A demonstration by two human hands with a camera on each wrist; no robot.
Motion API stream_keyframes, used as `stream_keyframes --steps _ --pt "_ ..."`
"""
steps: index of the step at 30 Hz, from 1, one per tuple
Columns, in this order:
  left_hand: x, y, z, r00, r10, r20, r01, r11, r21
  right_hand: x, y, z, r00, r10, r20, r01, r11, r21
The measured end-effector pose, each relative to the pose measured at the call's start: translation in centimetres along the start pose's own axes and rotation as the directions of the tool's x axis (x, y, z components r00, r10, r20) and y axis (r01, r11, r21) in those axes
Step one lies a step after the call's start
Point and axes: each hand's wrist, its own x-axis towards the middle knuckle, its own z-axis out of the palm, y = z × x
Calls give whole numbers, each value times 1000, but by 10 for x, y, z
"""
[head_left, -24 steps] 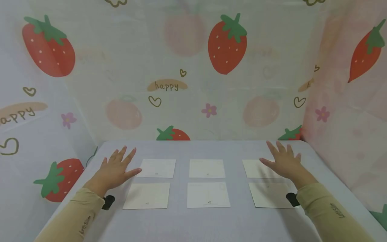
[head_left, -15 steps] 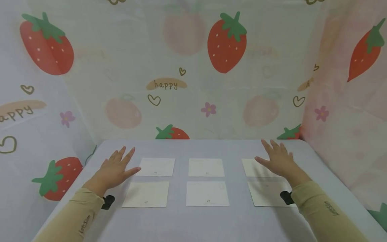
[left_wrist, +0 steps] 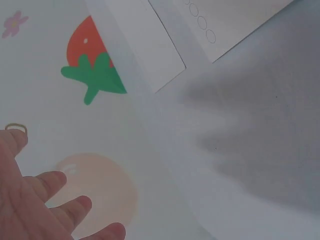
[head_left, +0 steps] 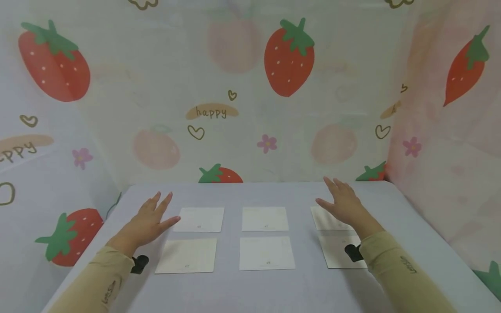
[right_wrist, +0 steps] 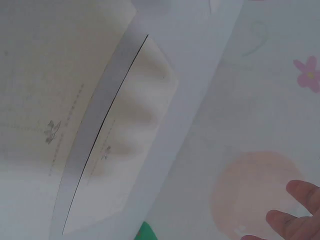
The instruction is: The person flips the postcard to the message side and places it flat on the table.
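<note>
Several off-white paper cards lie flat on the table in two rows. My left hand [head_left: 145, 224] is held over the table's left side with fingers spread, its thumb overlapping the edge of the back left card [head_left: 201, 220]. Below that lies the front left card [head_left: 187, 256]. My right hand [head_left: 345, 208], fingers extended and holding nothing, hovers over the back right card [head_left: 325, 221] and casts finger shadows on it. The front right card [head_left: 334, 252] is partly hidden by the wrist camera. Small printed circles show on one card [left_wrist: 235, 25] in the left wrist view.
Between the side pairs lie the back middle card [head_left: 265, 219] and the front middle card [head_left: 267, 254]. A white cloth covers the table [head_left: 219, 291]. Strawberry-print curtains [head_left: 250, 130] enclose it at the back and both sides. A dark cord [head_left: 114, 204] runs by the left edge.
The right hand has moved left over the right-hand cards. My left hand stays almost where it was. The head view has shifted slightly; the cards lie unchanged.
</note>
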Motion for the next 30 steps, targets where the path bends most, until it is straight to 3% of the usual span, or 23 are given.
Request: stream_keyframes --steps 7,14,20,24,30 --pt "3 -2 0 1000 -20 -5 20 998 -59 9 -11 6 1000 -11 11 10 990 141" --pt "2 -1 -2 999 -44 3 44 990 -133 16 -22 13 1000 7 18 -12 954 298" --pt "3 -5 -4 998 -63 -11 60 981 -182 22 -31 19 1000 -2 18 -5 927 374" --pt "2 -6 -4 997 -72 -9 68 976 -208 26 -36 24 1000 22 18 -28 890 455" --pt "2 -8 -2 996 -85 -2 81 960 -270 32 -47 31 996 77 54 -94 793 602"
